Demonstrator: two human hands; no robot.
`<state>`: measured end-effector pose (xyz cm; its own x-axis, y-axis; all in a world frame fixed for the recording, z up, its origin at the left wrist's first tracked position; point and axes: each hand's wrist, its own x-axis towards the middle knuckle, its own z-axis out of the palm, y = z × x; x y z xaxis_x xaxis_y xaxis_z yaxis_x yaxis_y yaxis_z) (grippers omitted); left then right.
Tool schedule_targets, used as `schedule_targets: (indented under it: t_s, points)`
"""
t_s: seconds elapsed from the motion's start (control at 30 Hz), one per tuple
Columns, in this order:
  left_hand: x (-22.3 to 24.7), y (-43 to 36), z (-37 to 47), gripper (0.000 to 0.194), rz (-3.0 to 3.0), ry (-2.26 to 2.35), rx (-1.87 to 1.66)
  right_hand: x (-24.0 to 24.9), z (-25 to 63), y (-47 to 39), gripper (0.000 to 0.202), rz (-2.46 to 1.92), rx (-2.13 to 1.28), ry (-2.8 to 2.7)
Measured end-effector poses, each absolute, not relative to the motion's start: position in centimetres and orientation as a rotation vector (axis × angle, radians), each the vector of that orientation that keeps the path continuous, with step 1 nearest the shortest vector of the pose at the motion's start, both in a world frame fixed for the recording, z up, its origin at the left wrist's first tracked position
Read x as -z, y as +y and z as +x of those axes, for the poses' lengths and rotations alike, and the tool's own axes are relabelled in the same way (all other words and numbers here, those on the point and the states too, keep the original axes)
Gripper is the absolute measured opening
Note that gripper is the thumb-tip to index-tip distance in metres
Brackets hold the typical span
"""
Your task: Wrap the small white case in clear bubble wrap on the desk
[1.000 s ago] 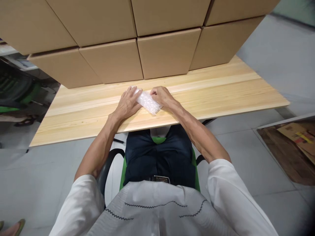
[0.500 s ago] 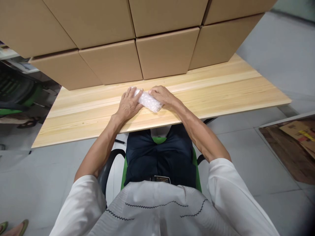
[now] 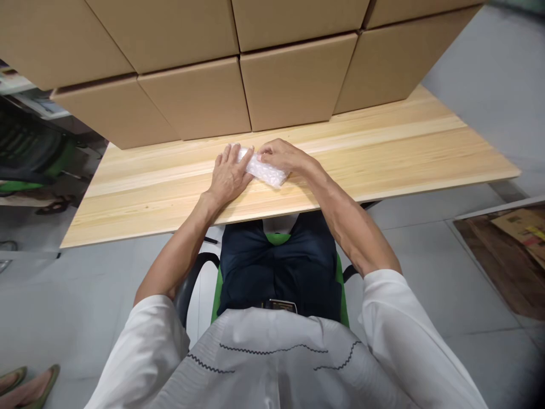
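Observation:
A flat packet of clear bubble wrap (image 3: 269, 172) lies slantwise on the pale wooden table (image 3: 170, 193); what it wraps cannot be made out. My left hand (image 3: 230, 175) rests with fingers spread, its thumb and palm edge on the packet's left end. Over the upper right part of the packet is my right hand (image 3: 281, 154), its fingers curled and its thumb and fingertips pinched at the wrap's surface.
Stacked brown cardboard boxes (image 3: 293, 85) line the table's far side. A dark chair (image 3: 34, 147) stands at the left. Another person's foot (image 3: 34, 389) shows at lower left. Flattened cardboard (image 3: 511, 244) lies at the right.
The thumb and fingers of my right hand have shifted slightly on the wrap. My left hand stays pressed at its left end. The whole view has moved a little.

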<state>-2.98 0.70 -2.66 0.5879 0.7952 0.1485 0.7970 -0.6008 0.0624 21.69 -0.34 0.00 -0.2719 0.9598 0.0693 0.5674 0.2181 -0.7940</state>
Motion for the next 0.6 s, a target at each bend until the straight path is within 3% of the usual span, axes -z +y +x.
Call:
schedule_targets:
  t_s: [0.23,0.47,0.6]
  points:
    - [2.3,0.2,-2.6,0.081,-2.772,-1.419,0.217,0.1,21.3,-0.4,0.019,-1.433,-1.032,-1.757]
    - [2.0,-0.1,-2.4,0.084,-2.781,-1.412,0.214,-1.2,20.9,-1.1,0.045,-1.521,-1.032,-1.748]
    - [2.4,0.2,-2.5,0.088,-2.807,-1.405,0.243,-1.4,20.8,-1.0,0.049,-1.534,-1.022,-1.814]
